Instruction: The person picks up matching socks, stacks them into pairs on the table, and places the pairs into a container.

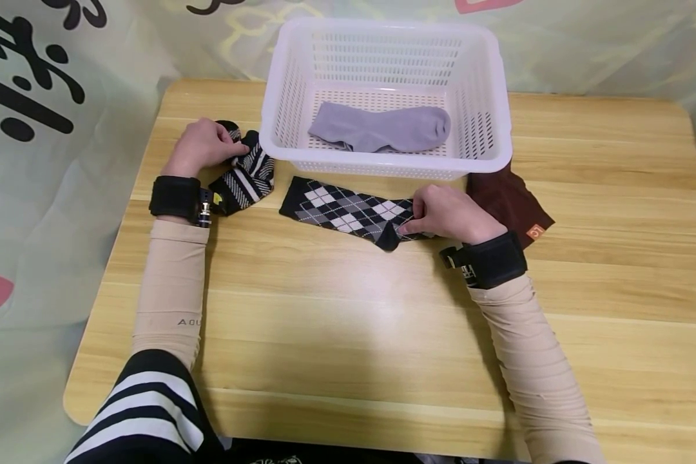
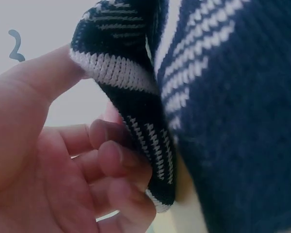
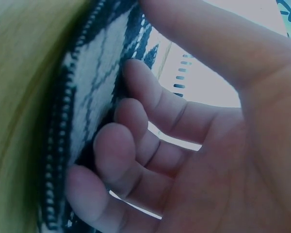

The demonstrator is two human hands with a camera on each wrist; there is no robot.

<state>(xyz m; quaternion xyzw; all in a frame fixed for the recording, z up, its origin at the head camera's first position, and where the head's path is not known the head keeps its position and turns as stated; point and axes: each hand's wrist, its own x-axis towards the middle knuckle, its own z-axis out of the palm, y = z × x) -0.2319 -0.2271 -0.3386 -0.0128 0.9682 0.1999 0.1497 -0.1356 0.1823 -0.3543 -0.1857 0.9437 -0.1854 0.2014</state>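
At the table's left, my left hand (image 1: 203,145) pinches a black-and-white striped sock (image 1: 246,177), which lies bunched beside the basket. In the left wrist view, the thumb is against the striped sock (image 2: 121,73) and the other fingers curl near its edge. My right hand (image 1: 452,212) grips the foot part of an argyle sock (image 1: 348,209) in black, grey and white, which lies flat in front of the basket. Its toe end is hidden under that hand. In the right wrist view, bent fingertips touch the argyle sock (image 3: 94,82).
A white perforated plastic basket (image 1: 383,164) stands at the table's back with a grey-purple sock (image 1: 383,129) inside. A dark brown cloth item (image 1: 510,203) with an orange tag lies partly behind the right hand and basket. A patterned curtain (image 1: 586,45) hangs behind the wooden table (image 1: 348,341).
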